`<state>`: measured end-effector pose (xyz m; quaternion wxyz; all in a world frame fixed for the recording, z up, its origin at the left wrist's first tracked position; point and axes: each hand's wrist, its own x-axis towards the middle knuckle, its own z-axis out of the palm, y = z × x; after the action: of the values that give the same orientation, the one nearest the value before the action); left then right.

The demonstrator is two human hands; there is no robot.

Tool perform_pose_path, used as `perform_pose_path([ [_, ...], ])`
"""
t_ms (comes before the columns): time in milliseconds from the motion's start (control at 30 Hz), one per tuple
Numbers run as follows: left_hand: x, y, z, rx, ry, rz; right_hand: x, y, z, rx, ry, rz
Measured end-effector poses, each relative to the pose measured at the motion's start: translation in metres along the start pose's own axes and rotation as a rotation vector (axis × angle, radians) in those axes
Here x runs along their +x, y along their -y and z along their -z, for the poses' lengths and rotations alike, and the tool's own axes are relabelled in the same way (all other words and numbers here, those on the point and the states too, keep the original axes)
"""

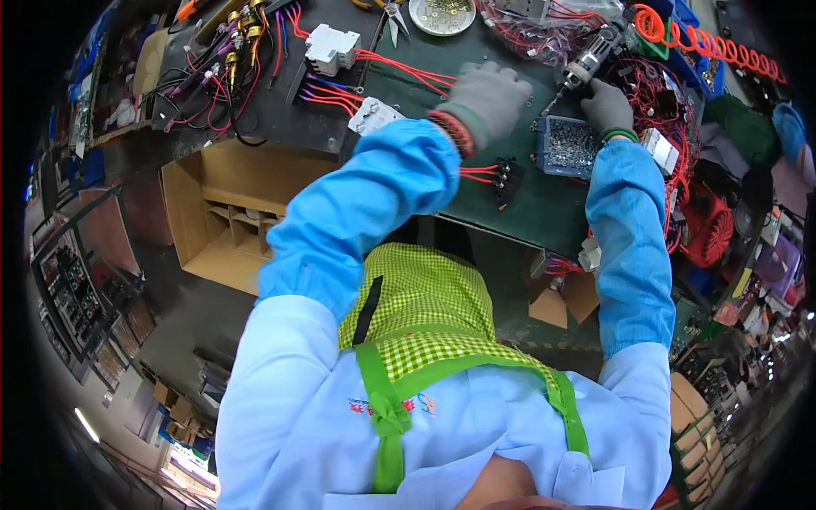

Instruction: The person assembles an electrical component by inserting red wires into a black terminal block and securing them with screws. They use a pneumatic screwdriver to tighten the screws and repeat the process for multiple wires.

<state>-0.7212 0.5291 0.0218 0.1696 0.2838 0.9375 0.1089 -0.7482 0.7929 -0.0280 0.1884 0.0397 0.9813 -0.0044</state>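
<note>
My left hand (491, 100), in a grey glove, is over the green mat with its fingers bent down. Whatever it holds is hidden beneath it. Red wires (399, 65) run toward it from a white circuit breaker (330, 48). A second white breaker (374, 116) sits beside my left sleeve. Just below that hand lies a black terminal block (508, 178) with red leads. My right hand (609, 109), also gloved, is at the lower end of a power screwdriver (586, 64); its fingers are mostly hidden. The driver's bit points toward a blue bin (541, 160) of small screws.
An orange coiled hose (705, 44) stretches across the upper right. Tangled red wires (650, 89) pile beside my right hand. A white dish (442, 31) of small metal parts and pliers (393, 21) are at the back. An opened cardboard box (191, 212) stands below left.
</note>
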Motion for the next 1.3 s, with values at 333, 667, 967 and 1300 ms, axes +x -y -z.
perform_pose_path([
  [333,0.059,-0.026,-0.027,0.092,0.167,0.009,-0.009,-0.027,-0.005,0.371,-0.126,0.040],
  [667,0.065,-0.029,-0.030,0.202,0.109,-0.081,-0.020,-0.021,-0.002,0.546,-0.163,0.130],
  [967,0.072,-0.015,-0.029,0.150,0.120,-0.076,-0.053,0.021,0.025,0.427,-0.279,0.277],
  [1300,0.018,0.115,0.025,-0.297,0.013,-0.150,-0.053,0.106,-0.002,-0.287,-0.138,0.261],
])
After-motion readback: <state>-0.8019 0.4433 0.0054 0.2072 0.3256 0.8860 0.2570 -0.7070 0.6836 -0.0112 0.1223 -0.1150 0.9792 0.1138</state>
